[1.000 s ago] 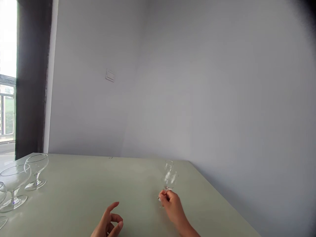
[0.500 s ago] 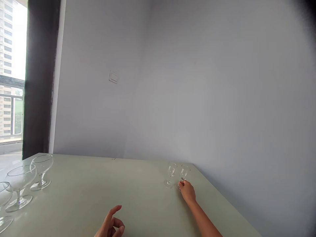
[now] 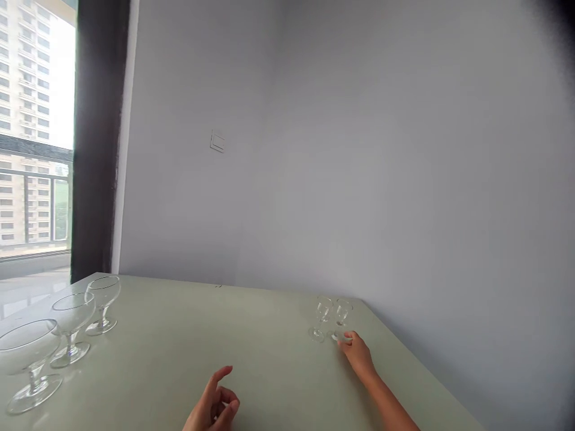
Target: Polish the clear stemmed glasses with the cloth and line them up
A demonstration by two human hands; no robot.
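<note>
Two small clear stemmed glasses stand upright side by side near the table's far right corner: the left one and the right one. My right hand is at the near right side of the right glass's foot, thumb and forefinger slightly apart, not wrapped around the stem. Whether a fingertip still touches the foot is hard to see. Over the near middle of the table, my left hand holds nothing; its forefinger is stretched out and the other fingers are loosely curled.
Three larger clear goblets, the near one, the middle one and the far one, stand in a row along the left of the pale green table. Grey walls rise behind and to the right.
My right hand has let go of the right small glass's stem and drawn back slightly toward the near right. The view has turned left, bringing the goblets further into sight.
</note>
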